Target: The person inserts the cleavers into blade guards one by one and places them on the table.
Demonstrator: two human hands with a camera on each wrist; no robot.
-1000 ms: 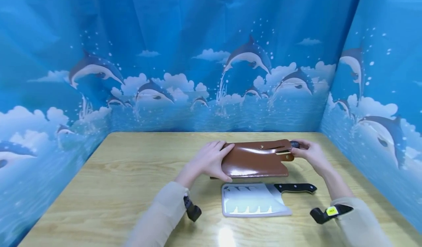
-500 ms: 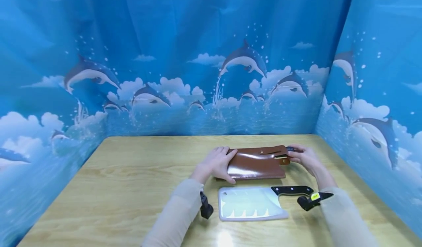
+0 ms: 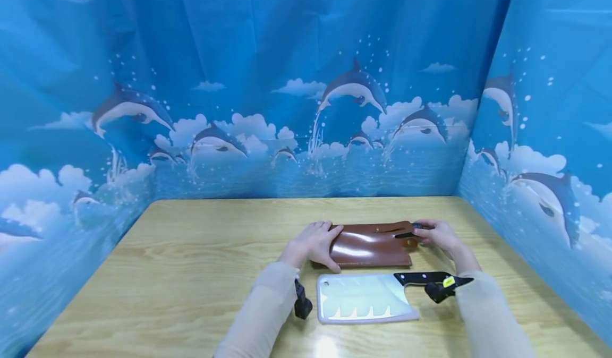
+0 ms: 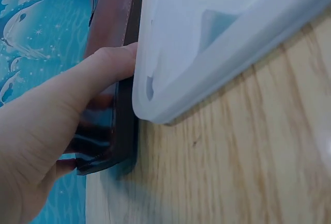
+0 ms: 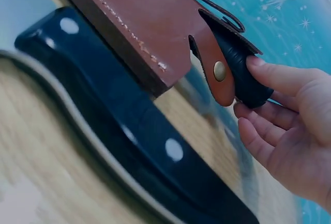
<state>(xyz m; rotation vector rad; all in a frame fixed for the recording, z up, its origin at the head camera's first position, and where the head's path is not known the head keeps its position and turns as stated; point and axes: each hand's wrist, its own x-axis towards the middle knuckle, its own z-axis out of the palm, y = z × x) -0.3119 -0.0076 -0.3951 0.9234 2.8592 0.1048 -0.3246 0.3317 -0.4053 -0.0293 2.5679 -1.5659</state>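
A brown leather knife sheath lies lengthwise near the back right of the table, with a black knife handle sticking out of its right end. My left hand grips the sheath's left end, thumb along the near edge and fingers at the far edge. With thumb and fingers, my right hand pinches the end of the black handle. The sheath's strap hangs unfastened, its brass snap showing. Any blade inside is hidden by the leather.
Just in front of the sheath lies a cleaver with a black riveted handle, its blade in a pale translucent guard. The wooden table meets a blue dolphin curtain at the back and sides.
Both hands have brought the sheath and its handle lower and nearer to the cleaver. My right arm has shifted left. Both grips stay the same, and the head view has turned slightly.
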